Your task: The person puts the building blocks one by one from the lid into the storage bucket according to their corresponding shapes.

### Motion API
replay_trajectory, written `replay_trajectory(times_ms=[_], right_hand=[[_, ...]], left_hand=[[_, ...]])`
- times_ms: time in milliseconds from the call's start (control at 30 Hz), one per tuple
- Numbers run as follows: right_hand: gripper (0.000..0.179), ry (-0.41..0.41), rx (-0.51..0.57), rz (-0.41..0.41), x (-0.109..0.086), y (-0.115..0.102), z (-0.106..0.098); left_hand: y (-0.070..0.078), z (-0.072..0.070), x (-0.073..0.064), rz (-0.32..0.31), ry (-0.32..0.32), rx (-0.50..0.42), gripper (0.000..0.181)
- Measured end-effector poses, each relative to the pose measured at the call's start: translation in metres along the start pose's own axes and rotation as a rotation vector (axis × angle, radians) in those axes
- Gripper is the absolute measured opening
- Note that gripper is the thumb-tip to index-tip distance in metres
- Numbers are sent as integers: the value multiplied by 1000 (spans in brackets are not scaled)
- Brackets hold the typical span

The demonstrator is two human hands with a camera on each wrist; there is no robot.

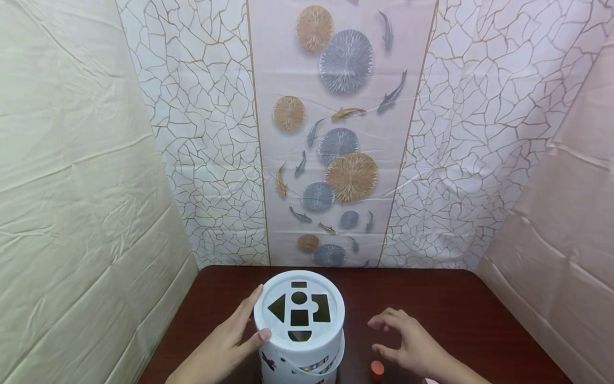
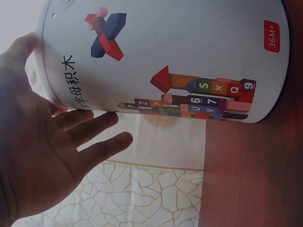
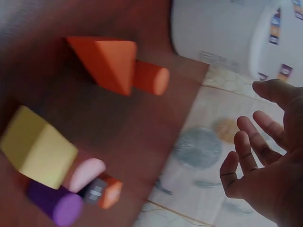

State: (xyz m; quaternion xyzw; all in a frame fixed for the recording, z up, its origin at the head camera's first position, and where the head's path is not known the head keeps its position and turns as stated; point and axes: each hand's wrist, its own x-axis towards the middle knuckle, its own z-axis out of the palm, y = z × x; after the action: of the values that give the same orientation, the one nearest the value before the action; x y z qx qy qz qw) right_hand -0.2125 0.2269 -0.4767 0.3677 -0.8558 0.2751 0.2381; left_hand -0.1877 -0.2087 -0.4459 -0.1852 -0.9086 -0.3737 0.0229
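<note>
The wide-spread left hand touches the bucket; the empty right hand curls loosely; blocks near it still lie outside.

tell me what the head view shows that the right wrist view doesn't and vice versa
Only the head view: the lid with its cut-out holes, and the left hand touching its rim. Only the right wrist view: an orange triangular block, a yellow block and an identifiable purple cylinder. Both: the right hand, holding nothing, the white bucket, the small orange cylinder, the table and the patterned backdrop. A pink sliver at the head view's bottom edge is too small to match.
</note>
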Motion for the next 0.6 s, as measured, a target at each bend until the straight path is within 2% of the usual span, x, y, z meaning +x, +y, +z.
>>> replay_trajectory(times_ms=[100, 300, 500, 600], right_hand=[[46, -51, 24, 24, -11, 8, 8], [34, -227, 116, 167, -29, 19, 21], [32, -331, 249, 241, -35, 28, 26], [28, -392, 328, 328, -37, 31, 27]], left_hand=[[0, 0, 0, 0, 2, -3, 88], [2, -1, 0, 0, 2, -8, 88], [4, -2, -2, 35, 19, 17, 88], [4, -2, -2, 35, 13, 17, 88]])
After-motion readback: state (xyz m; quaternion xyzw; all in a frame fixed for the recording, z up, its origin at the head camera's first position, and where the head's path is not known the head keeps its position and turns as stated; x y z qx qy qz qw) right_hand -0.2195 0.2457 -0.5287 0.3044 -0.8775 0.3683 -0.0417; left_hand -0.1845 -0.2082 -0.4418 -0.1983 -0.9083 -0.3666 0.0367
